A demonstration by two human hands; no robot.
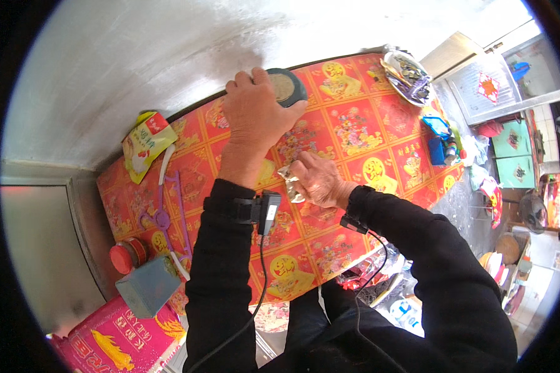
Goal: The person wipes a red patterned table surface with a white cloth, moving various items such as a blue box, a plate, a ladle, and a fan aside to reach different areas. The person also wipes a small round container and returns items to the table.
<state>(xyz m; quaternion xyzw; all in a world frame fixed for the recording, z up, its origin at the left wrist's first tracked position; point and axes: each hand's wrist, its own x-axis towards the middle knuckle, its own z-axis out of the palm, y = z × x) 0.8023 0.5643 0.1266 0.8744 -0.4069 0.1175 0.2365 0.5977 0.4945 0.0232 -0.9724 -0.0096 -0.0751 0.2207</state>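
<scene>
My left hand (261,109) reaches to the table's wall side and grips a round, dark-rimmed object (284,87) with a tan disc face, its thumb and fingers on the rim. Nearer to me, my right hand (315,179) is closed on a crumpled whitish cloth (292,186), pressed to the red and gold patterned table cover (350,128). Part of the cloth is hidden under the fingers.
A yellow-green food pouch (148,144), a purple plastic hanger (162,217), a red-lidded jar (128,255) and a grey-blue box (148,285) lie left. Far right are an oval dish of small items (408,77) and a blue container (436,150). A wall borders the back.
</scene>
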